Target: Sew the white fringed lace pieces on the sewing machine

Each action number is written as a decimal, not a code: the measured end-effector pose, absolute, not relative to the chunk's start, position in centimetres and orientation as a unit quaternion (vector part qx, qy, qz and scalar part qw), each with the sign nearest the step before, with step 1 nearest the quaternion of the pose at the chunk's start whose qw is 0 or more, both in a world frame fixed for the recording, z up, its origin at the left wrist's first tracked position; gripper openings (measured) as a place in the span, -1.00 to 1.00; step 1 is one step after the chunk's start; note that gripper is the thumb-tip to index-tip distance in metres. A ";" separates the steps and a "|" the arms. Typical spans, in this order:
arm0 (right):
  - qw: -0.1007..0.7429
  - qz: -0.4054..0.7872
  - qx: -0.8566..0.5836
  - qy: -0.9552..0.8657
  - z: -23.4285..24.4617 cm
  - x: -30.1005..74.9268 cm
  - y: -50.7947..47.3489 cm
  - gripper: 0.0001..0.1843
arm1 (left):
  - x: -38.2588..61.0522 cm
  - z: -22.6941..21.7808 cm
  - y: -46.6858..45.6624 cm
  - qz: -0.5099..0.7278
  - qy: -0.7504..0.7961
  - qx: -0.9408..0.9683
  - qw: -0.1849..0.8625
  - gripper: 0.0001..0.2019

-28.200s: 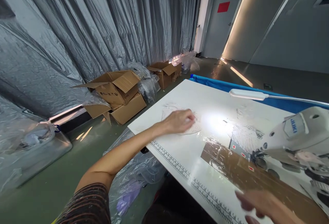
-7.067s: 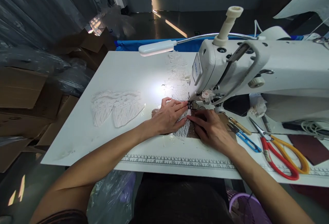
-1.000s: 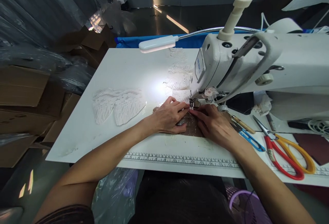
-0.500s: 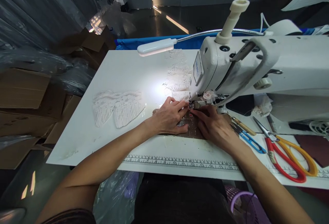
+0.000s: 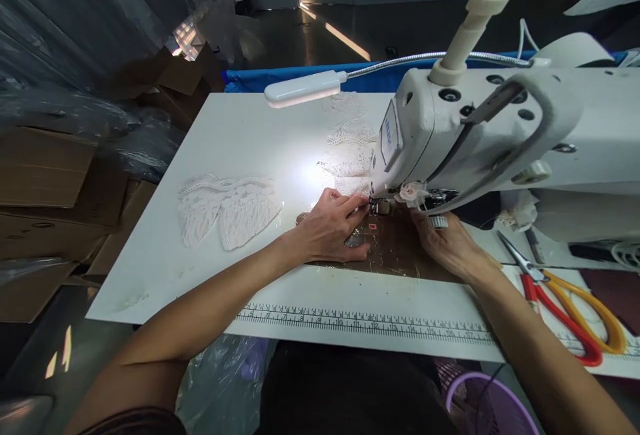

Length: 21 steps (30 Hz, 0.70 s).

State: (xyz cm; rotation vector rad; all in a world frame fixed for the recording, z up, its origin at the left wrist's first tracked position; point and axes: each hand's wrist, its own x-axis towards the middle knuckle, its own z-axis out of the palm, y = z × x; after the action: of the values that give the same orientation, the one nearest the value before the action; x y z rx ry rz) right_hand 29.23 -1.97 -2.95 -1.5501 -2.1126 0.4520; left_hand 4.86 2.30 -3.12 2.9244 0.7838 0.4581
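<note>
My left hand (image 5: 334,227) lies on the brown, shiny bed plate (image 5: 387,248) of a white sewing machine (image 5: 417,125). Its thumb stretches out apart from the fingers, and the fingertips reach the metal presser foot (image 5: 381,206). Any cloth under those fingertips is too small to make out. To the right of the foot, my right hand (image 5: 447,242) is curled beneath the machine head, by a ridged metal knob (image 5: 438,221). The machine hides some of its fingers and whatever they may hold. White lace pieces (image 5: 347,148) lie behind the left hand.
Another pair of lace pieces (image 5: 230,212) lies on the white table (image 5: 165,275) at left. A lamp (image 5: 305,88) hangs over the table. Scissors (image 5: 575,302) with red and yellow handles lie at right. A printed ruler (image 5: 370,324) runs along the front edge; a purple basket (image 5: 493,398) stands below.
My right hand has moved right, away from the presser foot, uncovering more of the brown plate and covering the blue-handled tool. My left hand stays in place. The view has shifted slightly.
</note>
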 end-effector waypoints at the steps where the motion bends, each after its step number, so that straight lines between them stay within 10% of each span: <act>1: 0.234 0.174 -0.574 -0.765 -2.9 28.9 -2.4 -0.54 | 4.8 -3.1 2.3 0.146 0.259 0.954 0.041 -0.43; 21: 0.330 0.143 -0.492 -0.793 3.6 30.6 -12.9 -0.50 | 5.9 -3.1 10.9 0.111 0.302 0.947 0.028 -0.61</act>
State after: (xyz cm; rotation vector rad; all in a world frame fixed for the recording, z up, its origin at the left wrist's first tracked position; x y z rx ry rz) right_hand 30.56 -12.92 3.58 -1.2859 -2.0732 0.3744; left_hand 5.90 10.87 -3.12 2.9210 0.9308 0.3426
